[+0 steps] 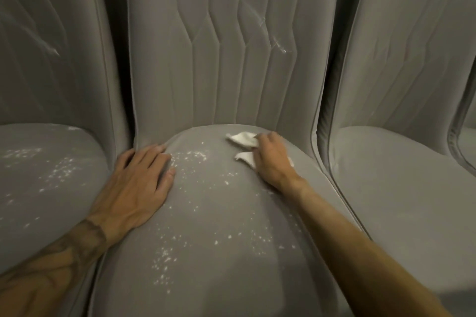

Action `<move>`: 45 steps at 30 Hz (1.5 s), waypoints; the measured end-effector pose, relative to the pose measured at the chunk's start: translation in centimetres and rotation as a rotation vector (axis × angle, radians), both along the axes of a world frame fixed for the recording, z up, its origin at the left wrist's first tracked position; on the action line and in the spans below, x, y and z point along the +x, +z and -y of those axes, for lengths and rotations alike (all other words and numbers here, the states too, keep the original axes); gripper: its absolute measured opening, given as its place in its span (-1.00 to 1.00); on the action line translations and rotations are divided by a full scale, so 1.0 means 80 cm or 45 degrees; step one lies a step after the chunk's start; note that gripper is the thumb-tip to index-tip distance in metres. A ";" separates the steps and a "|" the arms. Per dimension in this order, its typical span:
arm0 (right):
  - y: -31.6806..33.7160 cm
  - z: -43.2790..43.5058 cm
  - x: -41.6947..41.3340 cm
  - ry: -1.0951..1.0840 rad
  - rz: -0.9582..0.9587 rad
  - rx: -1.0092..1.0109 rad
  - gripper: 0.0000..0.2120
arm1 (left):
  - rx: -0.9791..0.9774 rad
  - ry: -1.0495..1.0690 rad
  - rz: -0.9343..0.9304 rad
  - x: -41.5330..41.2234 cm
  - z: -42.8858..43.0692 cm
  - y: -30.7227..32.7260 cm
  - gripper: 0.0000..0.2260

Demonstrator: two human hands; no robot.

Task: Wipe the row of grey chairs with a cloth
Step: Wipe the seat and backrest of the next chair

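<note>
Three grey padded chairs stand side by side. The middle chair [219, 213] fills the centre, and its seat is speckled with white powder [190, 157]. My right hand [270, 159] grips a white cloth [242, 137] near the back right of that seat, with cloth corners sticking out on the left of my fingers. My left hand [141, 180] lies flat with straight fingers on the seat's left edge, close to the gap beside the left chair [51, 175].
The left chair's seat also carries white specks [61, 170], and pale streaks mark its backrest. The right chair [401, 188] has a plain grey seat with no visible specks. Narrow dark gaps separate the chairs. A sliver of another chair shows at the far right edge.
</note>
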State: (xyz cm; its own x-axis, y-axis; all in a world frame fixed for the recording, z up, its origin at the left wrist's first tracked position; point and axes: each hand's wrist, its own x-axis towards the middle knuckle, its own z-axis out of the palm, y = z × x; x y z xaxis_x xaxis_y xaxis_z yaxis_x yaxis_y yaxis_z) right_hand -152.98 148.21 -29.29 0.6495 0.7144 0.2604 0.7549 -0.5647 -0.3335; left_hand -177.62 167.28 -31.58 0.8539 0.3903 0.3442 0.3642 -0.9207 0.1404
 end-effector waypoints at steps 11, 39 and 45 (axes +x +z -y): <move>0.003 0.040 0.042 -0.191 0.104 -0.076 -0.76 | -0.013 0.015 -0.021 0.000 -0.001 -0.002 -0.61; 0.007 0.061 0.020 -0.119 0.065 -0.054 -0.79 | -0.007 0.001 -0.012 -0.001 0.007 0.011 -0.61; 0.013 0.076 0.003 0.223 0.064 -0.082 -0.79 | -0.012 0.007 -0.026 -0.002 0.003 0.008 -0.60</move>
